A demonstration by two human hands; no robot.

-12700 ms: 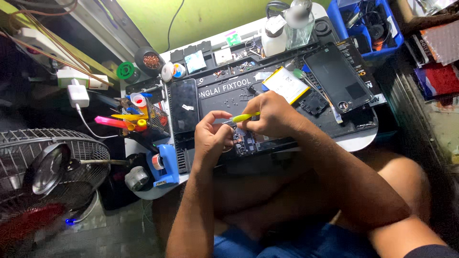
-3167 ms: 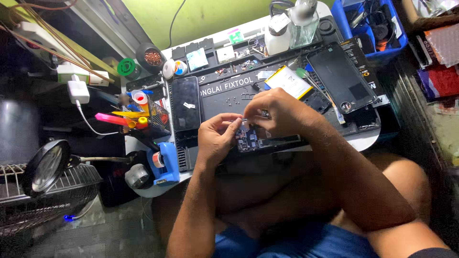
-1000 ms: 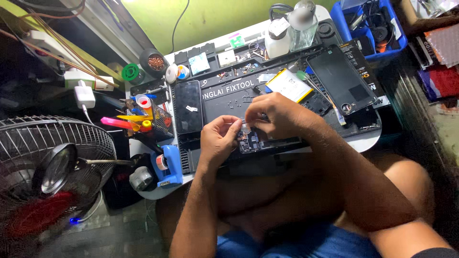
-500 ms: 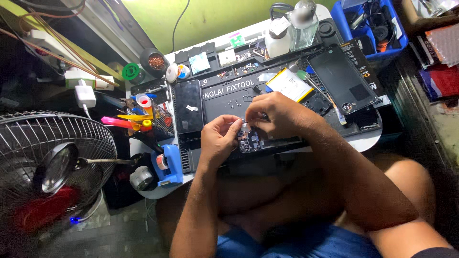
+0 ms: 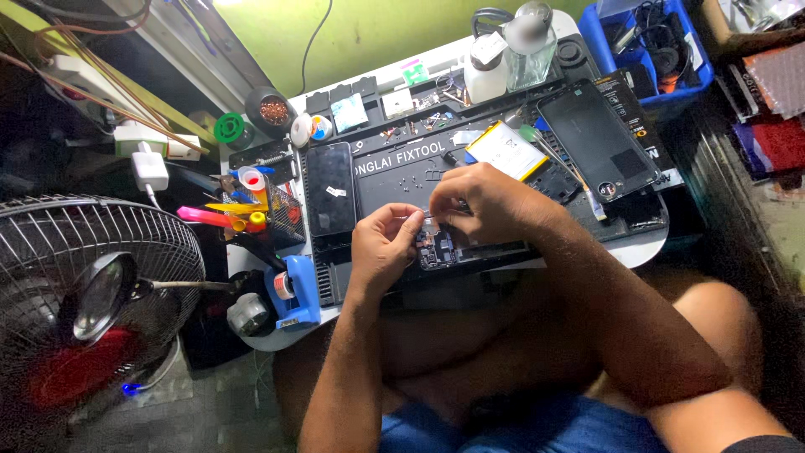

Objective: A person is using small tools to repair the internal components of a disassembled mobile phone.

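Two hands met over one opened phone [image 5: 470, 250], which lay on the dark repair mat [image 5: 394, 180] at the near edge of the small white table [image 5: 646, 247]. Its long axis ran roughly left to right across the view, parallel to that near edge, with the exposed board end toward the left hand [image 5: 381, 247] and the rest of the body passing under the right hand [image 5: 486, 205]. The left hand lay just left of the board end, fingers curled narrowly with their tips touching the phone there. The right hand arched over the phone from the right and above, its fingertips [image 5: 440, 204] pinched close together just above the board; whether they held a small part or tool could not be told. Both hands were thus equally near, the fingertips of each almost meeting above the board.

Elsewhere on the mat: a second dark phone [image 5: 329, 189] lay lengthwise away from the person, just left of the left hand; a yellow-edged battery [image 5: 506, 151] lay beyond the right hand; a black back panel [image 5: 597, 138] lay further right. A standing fan [image 5: 92, 310] and a magnifier [image 5: 101, 295] stood well apart at left.
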